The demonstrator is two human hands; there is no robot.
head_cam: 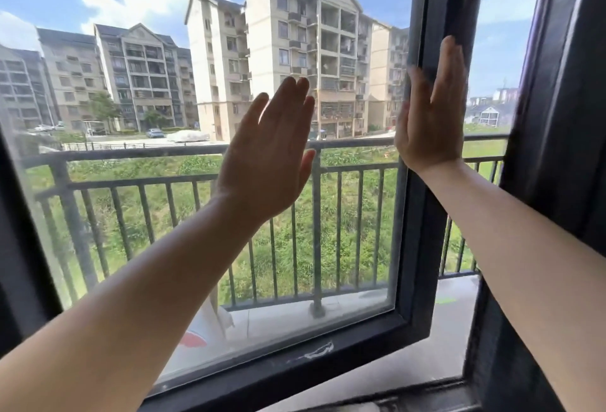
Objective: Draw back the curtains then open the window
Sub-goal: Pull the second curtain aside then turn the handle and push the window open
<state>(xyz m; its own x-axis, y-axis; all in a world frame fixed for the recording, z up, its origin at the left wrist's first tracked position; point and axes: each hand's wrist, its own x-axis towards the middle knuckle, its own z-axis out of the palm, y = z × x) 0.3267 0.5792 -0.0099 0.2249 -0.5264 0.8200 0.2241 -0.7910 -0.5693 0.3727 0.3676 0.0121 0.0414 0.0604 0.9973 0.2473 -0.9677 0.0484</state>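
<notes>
Nearest the camera, two bare forearms are being stretched forward toward the window sash [416, 280], which serves as the landmark here; the left hand [267, 152] is being held flat and open-fingered in front of the sash's glass pane [147, 215], grasping nothing, though whether the palm is actually touching the glass cannot be told; the right hand [433, 110] is being laid flat and open against the sash's dark right-hand upright, fingers pointing up, with nothing clenched in it.

The sash is being seen swung outward, its free edge standing apart from the fixed outer frame [557, 149] to its right, so that a gap of open air is being shown between the two; the window is therefore judged to be partly open already, with a further push probably wanted to carry it wide.

No curtain is being shown across the glass; that step is judged to be done, although the curtains themselves cannot be picked out with certainty.

Beyond the sash, a balcony railing [196, 179] is being seen; farther off, grass and apartment blocks [295, 61] are lying under a bright sky.
</notes>
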